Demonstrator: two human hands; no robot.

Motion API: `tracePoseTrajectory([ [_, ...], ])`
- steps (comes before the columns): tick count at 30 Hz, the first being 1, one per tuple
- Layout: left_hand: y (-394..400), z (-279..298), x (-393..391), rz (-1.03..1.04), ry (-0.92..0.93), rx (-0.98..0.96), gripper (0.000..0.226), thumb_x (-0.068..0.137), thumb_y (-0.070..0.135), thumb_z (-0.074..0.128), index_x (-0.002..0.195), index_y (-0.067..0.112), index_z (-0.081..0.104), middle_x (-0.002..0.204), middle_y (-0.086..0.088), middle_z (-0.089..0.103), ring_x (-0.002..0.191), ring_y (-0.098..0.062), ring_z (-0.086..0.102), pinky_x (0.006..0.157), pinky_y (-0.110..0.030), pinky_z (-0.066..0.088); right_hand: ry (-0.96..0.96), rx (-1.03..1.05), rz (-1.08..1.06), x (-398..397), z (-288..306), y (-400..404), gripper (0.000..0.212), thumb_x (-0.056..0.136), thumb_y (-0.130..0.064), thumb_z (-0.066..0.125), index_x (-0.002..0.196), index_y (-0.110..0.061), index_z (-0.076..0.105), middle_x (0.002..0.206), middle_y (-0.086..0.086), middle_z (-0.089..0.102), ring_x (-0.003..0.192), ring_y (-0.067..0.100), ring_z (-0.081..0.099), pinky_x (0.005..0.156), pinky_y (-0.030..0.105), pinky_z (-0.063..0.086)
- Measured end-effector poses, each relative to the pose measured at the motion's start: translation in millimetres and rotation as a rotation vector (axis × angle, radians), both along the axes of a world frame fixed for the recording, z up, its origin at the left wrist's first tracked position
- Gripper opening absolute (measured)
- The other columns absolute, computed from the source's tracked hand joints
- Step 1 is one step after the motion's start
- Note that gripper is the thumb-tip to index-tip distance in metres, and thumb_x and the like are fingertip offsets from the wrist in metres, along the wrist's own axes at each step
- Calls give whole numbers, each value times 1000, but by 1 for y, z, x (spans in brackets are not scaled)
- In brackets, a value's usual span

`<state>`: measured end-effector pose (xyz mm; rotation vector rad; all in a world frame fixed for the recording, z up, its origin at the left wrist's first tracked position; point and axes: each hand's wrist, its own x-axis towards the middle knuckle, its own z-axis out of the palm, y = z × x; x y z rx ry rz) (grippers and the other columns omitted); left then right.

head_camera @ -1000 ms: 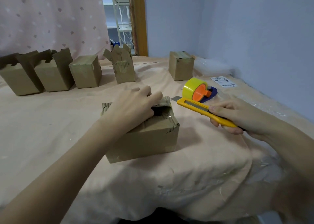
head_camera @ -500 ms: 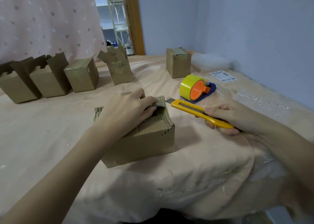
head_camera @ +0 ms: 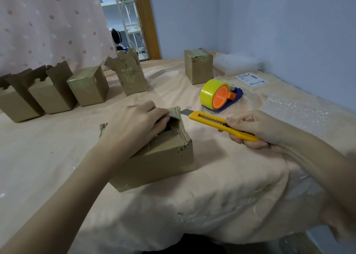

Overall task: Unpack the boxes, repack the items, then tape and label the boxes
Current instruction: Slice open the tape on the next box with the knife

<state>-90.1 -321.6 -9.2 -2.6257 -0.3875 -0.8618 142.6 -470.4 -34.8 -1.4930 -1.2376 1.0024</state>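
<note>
Head cam's got the left hand (head_camera: 133, 124) curled over a torn flap of the cardboard box (head_camera: 154, 157) mid-desk, while the right hand (head_camera: 256, 127) wraps around a yellow box cutter (head_camera: 215, 121), blade out beside that flap.

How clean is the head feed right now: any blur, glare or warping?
Head view: box, knife and both hands, left and right, are sharp; right forearm smears at the frame's lower right; edges bow from the wide lens; bubble wrap glints; soft shadows.
</note>
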Motion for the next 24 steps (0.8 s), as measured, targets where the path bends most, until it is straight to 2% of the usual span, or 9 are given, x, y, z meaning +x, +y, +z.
tracePoseTrajectory([
  [4, 0, 1, 1, 38, -40, -54, 41, 95, 34, 39, 89, 12, 73, 74, -5, 63, 60, -28, 59, 47, -38, 49, 35, -9, -19, -2, -1, -3, 41, 90, -30, 46, 96, 6, 63, 53, 5, 49, 27, 7, 22, 30, 11, 15],
  [7, 1, 2, 0, 14, -1, -17, 38, 94, 33, 41, 92, 13, 74, 75, -3, 66, 61, -26, 62, 45, -34, 48, 71, -12, -67, -4, -4, -4, 36, 97, -24, 44, 95, 6, 63, 52, 4, 49, 26, 6, 21, 31, 10, 15],
  [11, 0, 1, 0, 87, -55, -84, 39, 93, 39, 41, 95, 14, 71, 79, -2, 68, 66, -27, 64, 48, -34, 48, 82, -15, -83, -3, -7, -5, 36, 98, -23, 43, 95, 6, 64, 52, 5, 49, 26, 6, 21, 31, 10, 14],
  [16, -2, 0, -2, 105, -116, -163, 19, 85, 29, 59, 88, 11, 54, 77, -5, 68, 64, -29, 64, 48, -39, 49, 2, 47, -94, 1, -2, -11, 45, 93, -26, 47, 98, 17, 59, 54, 8, 51, 26, 8, 22, 33, 12, 13],
  [19, -1, 1, -4, 103, -105, -221, 27, 87, 27, 64, 84, 20, 38, 88, -2, 69, 72, -25, 64, 49, -31, 42, -121, 94, -36, 4, 8, -14, 52, 88, -31, 48, 89, 20, 56, 58, 19, 49, 26, 10, 25, 33, 13, 17],
  [20, -1, 1, -4, 110, -105, -248, 29, 86, 27, 64, 83, 23, 36, 92, 0, 70, 77, -24, 63, 51, -31, 43, -186, 77, -11, 4, 9, -13, 48, 90, -31, 49, 83, 15, 58, 59, 19, 50, 28, 11, 29, 32, 14, 20],
  [22, -2, 2, -5, 118, -93, -309, 31, 85, 27, 66, 77, 27, 36, 96, 2, 69, 85, -22, 62, 59, -38, 49, -317, -9, -12, 7, 9, -5, 37, 94, -35, 51, 74, -7, 63, 58, 11, 55, 34, 11, 42, 33, 15, 32],
  [24, -5, 4, -8, 123, -79, -376, 32, 83, 27, 68, 72, 29, 39, 98, 5, 69, 89, -19, 60, 66, -42, 51, -370, -97, -34, 13, 11, 1, 36, 96, -40, 51, 72, -16, 64, 55, 5, 57, 39, 11, 48, 36, 14, 37],
])
